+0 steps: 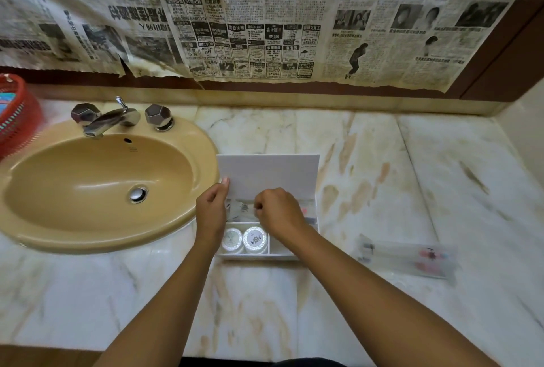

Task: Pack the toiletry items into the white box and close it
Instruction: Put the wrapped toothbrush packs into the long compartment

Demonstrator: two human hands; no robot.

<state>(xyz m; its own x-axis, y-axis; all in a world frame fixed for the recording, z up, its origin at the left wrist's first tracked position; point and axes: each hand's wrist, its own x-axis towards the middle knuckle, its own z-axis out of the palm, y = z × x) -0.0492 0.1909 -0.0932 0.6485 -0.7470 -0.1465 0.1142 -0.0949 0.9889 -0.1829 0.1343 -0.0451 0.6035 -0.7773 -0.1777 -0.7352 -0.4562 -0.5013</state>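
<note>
The white box (282,252) sits on the marble counter beside the sink, its lid (269,175) standing open at the back. Two round white containers (245,239) stand in the front left compartment. Clear-wrapped items (240,209) lie in the back compartment. My left hand (212,213) holds the lid's left edge with its fingertips. My right hand (279,213) hovers over the back compartment, fingers curled over a clear packet there; whether it grips the packet is hidden. A clear sleeve with a toothbrush kit (407,259) lies on the counter to the right of the box.
A tan sink (88,184) with a chrome tap (109,119) sits left of the box. A red basket (14,113) stands at the far left. Newspaper covers the wall behind. The marble counter (412,160) stretches to the right.
</note>
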